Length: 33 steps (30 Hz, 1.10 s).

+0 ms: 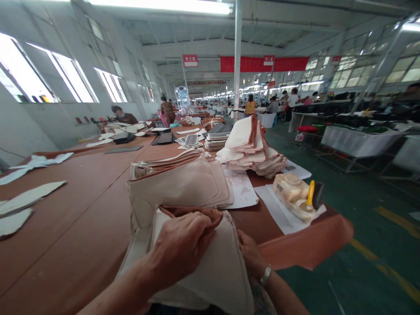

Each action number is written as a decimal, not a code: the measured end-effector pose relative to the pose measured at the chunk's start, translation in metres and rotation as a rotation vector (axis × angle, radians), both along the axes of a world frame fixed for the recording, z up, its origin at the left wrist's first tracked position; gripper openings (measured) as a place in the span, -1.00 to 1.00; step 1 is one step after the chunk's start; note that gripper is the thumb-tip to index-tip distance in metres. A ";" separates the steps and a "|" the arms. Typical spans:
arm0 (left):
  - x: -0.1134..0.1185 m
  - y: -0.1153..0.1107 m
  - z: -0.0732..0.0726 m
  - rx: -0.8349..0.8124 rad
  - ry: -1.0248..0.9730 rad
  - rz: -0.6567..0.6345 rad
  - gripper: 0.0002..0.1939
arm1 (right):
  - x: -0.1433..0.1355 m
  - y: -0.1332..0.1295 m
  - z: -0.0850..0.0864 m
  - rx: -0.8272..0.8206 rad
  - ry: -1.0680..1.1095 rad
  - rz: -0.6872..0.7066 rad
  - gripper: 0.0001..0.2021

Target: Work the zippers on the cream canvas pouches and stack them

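Close to my body is a cream-backed panel [216,271] with brown material showing at its folded top edge. My left hand [183,240] closes over that top edge, with the fingers curled into the brown fold. At the panel's right side, my right hand [251,253] grips the edge between thumb and fingers; some of its fingers are hidden behind the panel. Just beyond stands a stack of similar cream panels [173,183] with brown edges, its front touching or very near the held one. A metal band [265,275] circles my right wrist.
A brown-covered table [82,214] spreads left, with cream pieces [33,199] on it. Further stacked panels [249,144] lie ahead. At right, a plastic container [290,190] with a yellow-handled brush [310,194] sits on white paper [272,208]. People work in the background.
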State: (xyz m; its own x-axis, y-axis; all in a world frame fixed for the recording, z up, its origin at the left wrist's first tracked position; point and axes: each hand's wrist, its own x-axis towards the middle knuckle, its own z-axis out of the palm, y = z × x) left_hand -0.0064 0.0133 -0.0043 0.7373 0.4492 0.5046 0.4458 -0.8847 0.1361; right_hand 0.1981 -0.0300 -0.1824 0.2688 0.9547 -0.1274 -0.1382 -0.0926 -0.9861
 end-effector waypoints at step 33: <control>-0.014 -0.052 0.017 -0.615 0.199 -0.189 -0.79 | -0.010 -0.106 0.128 0.756 -1.198 0.116 -0.92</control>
State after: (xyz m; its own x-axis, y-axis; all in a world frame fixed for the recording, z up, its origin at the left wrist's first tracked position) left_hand -0.0202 -0.0384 0.0123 0.8841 0.4652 0.0449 0.3591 -0.7377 0.5718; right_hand 0.1882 -0.1365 -0.0543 -0.2352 0.7133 0.6603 0.7746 0.5479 -0.3159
